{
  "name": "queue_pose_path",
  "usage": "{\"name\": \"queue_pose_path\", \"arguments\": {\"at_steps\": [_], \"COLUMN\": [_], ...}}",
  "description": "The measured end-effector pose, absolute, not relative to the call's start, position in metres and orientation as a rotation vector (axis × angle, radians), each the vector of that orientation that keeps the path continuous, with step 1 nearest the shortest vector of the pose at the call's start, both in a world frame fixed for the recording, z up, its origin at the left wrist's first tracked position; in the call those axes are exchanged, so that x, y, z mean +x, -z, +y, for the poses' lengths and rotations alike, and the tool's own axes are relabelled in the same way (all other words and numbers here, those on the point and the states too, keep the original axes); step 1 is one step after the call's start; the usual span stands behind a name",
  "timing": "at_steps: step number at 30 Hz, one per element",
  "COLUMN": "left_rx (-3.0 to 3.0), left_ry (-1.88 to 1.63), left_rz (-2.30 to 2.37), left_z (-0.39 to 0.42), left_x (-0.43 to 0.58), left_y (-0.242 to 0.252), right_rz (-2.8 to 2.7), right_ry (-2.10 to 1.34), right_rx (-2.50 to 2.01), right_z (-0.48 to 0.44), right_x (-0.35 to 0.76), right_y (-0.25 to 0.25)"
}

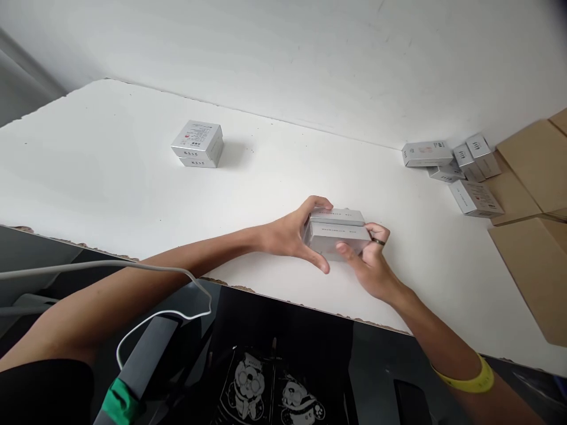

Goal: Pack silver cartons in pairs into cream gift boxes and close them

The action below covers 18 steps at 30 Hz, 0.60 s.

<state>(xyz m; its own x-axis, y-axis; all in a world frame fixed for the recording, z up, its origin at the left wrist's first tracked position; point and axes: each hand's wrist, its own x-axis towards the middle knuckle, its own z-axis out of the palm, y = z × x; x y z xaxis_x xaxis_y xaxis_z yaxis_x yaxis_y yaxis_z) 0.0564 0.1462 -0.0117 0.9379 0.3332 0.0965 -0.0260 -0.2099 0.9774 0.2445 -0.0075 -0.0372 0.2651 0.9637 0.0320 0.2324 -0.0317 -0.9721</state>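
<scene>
Two small silver boxes (339,231) lie side by side near the front edge of the white table (110,195). My left hand (290,235) clasps their left end, thumb in front and fingers over the far side. My right hand (372,260), with a dark ring on one finger, grips their right end with thumb on the near box. Both hands hold the pair together just above or on the tabletop.
A stack of two silver boxes (198,144) stands at the far left. Several more boxes (460,168) lie loose at the far right beside brown cardboard (531,177). A white cable (163,283) hangs over my left forearm.
</scene>
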Motion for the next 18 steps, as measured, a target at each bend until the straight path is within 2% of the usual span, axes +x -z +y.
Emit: {"name": "queue_pose_path", "arguments": {"at_steps": [5, 8, 12, 18], "left_rx": [1.728, 1.95, 2.205, 2.14], "left_ry": [-0.377, -0.495, -0.527, -0.4], "left_rz": [0.302, 0.222, 0.084, 0.054], "left_z": [0.146, 0.155, 0.161, 0.164], "left_x": [0.058, 0.051, 0.041, 0.025], "left_y": [0.013, 0.012, 0.02, 0.017], "right_rz": [-1.172, -1.29, -1.419, -1.48], "right_ry": [-0.9, -0.854, -0.843, -0.975], "right_rx": [-1.417, -1.394, -1.629, -1.848], "right_z": [-0.001, -0.009, -0.018, -0.02], "right_x": [0.236, 0.243, 0.247, 0.251], "right_y": [0.03, 0.03, 0.038, 0.036]}}
